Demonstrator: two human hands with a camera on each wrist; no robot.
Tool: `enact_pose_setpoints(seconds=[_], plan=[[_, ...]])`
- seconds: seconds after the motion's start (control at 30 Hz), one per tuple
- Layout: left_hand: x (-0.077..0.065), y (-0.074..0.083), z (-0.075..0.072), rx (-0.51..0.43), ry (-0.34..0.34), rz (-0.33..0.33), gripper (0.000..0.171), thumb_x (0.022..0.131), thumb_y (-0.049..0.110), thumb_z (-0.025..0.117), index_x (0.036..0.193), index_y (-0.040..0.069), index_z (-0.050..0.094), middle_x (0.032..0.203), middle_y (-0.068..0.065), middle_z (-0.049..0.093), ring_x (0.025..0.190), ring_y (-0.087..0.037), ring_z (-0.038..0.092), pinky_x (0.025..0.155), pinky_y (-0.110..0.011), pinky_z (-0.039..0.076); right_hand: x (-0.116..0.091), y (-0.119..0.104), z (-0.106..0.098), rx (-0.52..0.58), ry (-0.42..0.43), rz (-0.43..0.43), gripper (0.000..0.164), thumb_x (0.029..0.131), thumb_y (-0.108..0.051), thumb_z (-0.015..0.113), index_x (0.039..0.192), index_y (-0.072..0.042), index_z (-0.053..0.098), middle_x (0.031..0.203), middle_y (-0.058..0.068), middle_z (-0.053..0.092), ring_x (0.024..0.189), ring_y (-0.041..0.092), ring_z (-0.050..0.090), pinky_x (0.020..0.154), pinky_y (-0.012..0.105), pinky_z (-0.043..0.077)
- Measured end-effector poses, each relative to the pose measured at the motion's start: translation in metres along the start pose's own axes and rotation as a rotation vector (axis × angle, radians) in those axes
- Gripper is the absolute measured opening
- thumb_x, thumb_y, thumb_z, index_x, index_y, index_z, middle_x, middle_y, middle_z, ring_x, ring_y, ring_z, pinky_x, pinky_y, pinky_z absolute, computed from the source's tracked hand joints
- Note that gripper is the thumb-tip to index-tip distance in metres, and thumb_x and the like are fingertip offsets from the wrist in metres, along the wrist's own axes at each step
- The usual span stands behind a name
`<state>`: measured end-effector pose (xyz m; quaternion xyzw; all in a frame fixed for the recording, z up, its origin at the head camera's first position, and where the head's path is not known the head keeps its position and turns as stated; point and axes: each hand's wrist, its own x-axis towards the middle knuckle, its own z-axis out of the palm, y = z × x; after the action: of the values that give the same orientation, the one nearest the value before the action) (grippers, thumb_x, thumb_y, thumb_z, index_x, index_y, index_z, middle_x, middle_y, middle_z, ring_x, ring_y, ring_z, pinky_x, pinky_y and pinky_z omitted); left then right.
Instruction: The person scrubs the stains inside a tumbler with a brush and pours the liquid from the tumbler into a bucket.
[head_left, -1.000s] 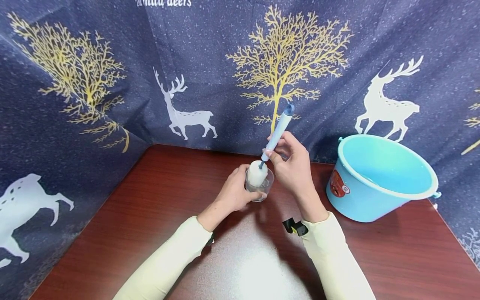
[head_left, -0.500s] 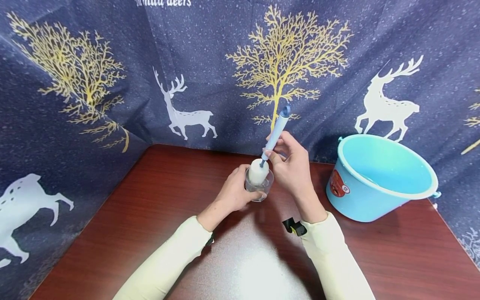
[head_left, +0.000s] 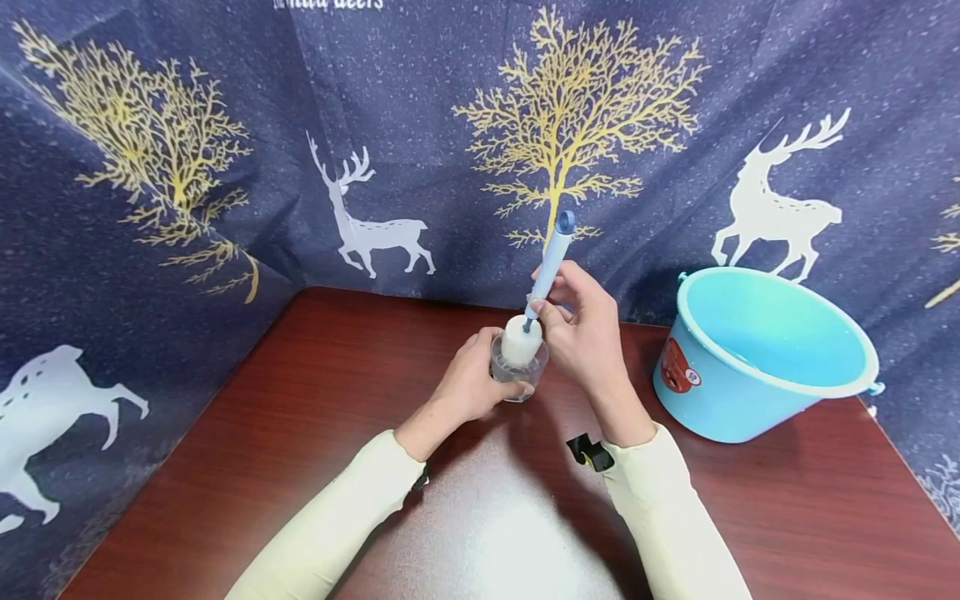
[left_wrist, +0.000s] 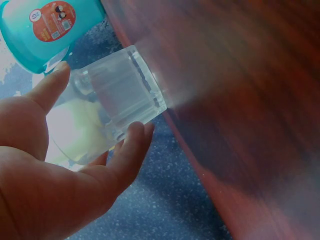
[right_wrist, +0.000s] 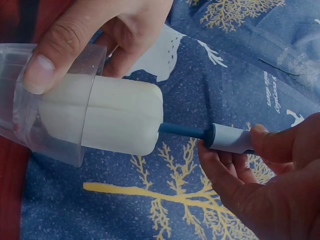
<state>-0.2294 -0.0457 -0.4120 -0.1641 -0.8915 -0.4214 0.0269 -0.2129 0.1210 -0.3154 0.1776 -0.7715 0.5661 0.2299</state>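
My left hand (head_left: 469,382) grips a clear cup (left_wrist: 122,89) around its side, thumb and fingers on opposite walls. Inside the cup stands the white sponge head of a cup brush (right_wrist: 110,112), its rounded end rising past the rim. Thumb and fingers of my right hand (head_left: 588,335) pinch the brush's light blue handle (head_left: 551,265) low down, near the dark blue stem. The handle leans slightly right, with a ring at its top. In the left wrist view the sponge shows blurred through the cup wall.
To the right stands a turquoise bucket (head_left: 738,417) with a red label, close to my right forearm. The dark red-brown table (head_left: 352,367) ends at a navy cloth (head_left: 420,100) printed with deer and golden trees.
The brush handle has swung left to stand more upright, and the sponge head has shifted slightly right within the cup. My left hand and the cup have stayed nearly still.
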Motion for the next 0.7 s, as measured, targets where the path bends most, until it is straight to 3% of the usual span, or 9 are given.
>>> enact_pose_setpoints(seconds=[0.33,0.7], plan=[[0.0002,0.0011,0.0007,0.018,0.010,-0.003,0.087,0.077,0.030,0.098,0.145,0.003,0.050,0.135,-0.014,0.063,0.124,-0.030,0.061,0.107,-0.043,0.050,-0.0007,-0.0028,-0.0020,-0.034,-0.013,-0.020,0.034,0.092,0.016,0.069,0.119,-0.005,0.071,0.110,0.012,0.070,0.098,0.022,0.072,0.077,0.025,0.060],[0.0007,0.0015,0.0014,0.019,0.012,-0.009,0.089,0.077,0.030,0.098,0.147,0.003,0.049,0.140,-0.015,0.062,0.128,-0.031,0.060,0.110,-0.043,0.049,-0.0012,-0.0035,-0.0013,-0.050,-0.002,-0.051,0.040,0.091,0.017,0.069,0.124,-0.006,0.073,0.112,0.013,0.071,0.096,0.022,0.071,0.076,0.021,0.059]])
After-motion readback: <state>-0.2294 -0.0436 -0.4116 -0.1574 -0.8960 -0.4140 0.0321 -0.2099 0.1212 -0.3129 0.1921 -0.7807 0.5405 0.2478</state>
